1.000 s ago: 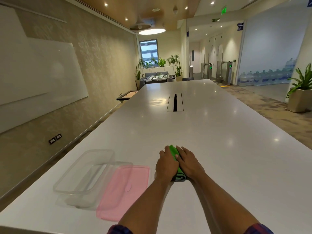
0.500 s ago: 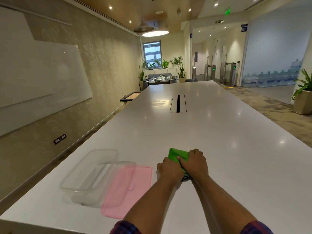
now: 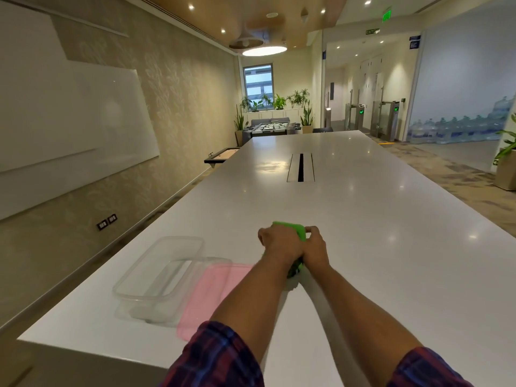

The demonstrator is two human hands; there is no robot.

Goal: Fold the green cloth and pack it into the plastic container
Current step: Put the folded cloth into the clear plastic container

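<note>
The green cloth (image 3: 293, 230) is a small folded bundle on the white table, mostly hidden under my hands; only its far edge and a bit near my wrists show. My left hand (image 3: 277, 244) and my right hand (image 3: 315, 247) lie side by side, both closed around the cloth. The clear plastic container (image 3: 159, 270) stands open and empty to the left of my left forearm. Its pink lid (image 3: 208, 294) lies flat beside it, partly under the container and partly behind my left arm.
The long white table (image 3: 363, 247) stretches far ahead, with a cable slot (image 3: 300, 167) in its middle. The table's near left corner lies just below the container. A wall with a whiteboard runs along the left.
Both hands slid forward over the cloth and curled around it, with the cloth bunched into a shorter bundle. The container and lid stayed put.
</note>
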